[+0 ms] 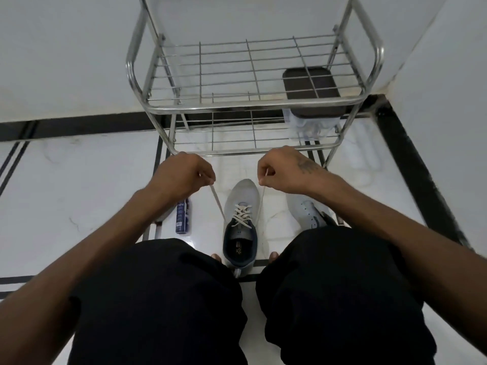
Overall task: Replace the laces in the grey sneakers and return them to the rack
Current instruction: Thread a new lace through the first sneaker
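Grey sneaker [241, 222] on the white tiled floor [79, 180] between the knees, toe toward the steel rack [253, 106]. Lace [242, 216] crossed through the eyelets. Left hand [184, 172] clenched on the left lace end, right hand [280, 171] pinching the right end, both ends pulled up and apart, taut. Second sneaker [307, 210] just right, partly hidden by the right knee. Blue packet [183, 216] on floor left. Dark-lidded container [312, 92] on the rack's lower shelf.
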Available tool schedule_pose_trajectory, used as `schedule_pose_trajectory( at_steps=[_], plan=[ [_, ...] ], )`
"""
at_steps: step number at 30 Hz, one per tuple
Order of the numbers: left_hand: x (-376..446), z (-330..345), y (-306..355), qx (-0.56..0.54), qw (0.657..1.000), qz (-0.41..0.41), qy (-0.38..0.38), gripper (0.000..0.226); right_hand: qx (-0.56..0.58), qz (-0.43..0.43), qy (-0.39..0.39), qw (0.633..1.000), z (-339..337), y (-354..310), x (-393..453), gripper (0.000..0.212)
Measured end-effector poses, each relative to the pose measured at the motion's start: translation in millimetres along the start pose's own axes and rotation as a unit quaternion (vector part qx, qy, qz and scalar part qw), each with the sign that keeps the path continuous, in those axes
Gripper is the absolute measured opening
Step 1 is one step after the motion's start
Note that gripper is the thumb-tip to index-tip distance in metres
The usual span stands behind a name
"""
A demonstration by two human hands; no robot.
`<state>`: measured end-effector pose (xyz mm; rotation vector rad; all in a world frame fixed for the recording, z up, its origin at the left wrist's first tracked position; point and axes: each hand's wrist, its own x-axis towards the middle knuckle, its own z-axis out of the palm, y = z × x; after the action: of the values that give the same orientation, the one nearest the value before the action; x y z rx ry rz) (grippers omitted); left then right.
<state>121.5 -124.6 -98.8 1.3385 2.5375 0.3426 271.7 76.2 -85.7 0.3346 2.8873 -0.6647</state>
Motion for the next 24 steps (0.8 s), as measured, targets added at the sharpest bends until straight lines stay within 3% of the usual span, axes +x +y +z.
schedule_pose_trajectory(
  at_steps=[4, 12, 19, 24],
  plan=[
    [0.5, 0.9, 12.9, -0.135, 0.99, -0.018, 0.035, 0.01, 0.116, 0.005, 0.028, 0.993, -0.1, -2.1, -0.8, 0.007],
    [-1.4, 15.5, 31.0, -0.363, 0.929, -0.057, 0.044, 0.019, 0.302, 0.031, 0.118, 0.945, 20.6, 0.0, 0.7, 0.012],
    [-4.8, 17.0, 36.6, -0.402, 0.909, -0.069, 0.088, 0.039, 0.341, 0.033, 0.152, 0.927, 23.4, -9.0, -0.2, 0.038],
    [-4.6, 15.3, 41.8, -0.366, 0.926, -0.04, 0.086, 0.045, 0.337, 0.02, 0.128, 0.932, 22.9, -14.9, 0.8, 0.041]
  ],
)
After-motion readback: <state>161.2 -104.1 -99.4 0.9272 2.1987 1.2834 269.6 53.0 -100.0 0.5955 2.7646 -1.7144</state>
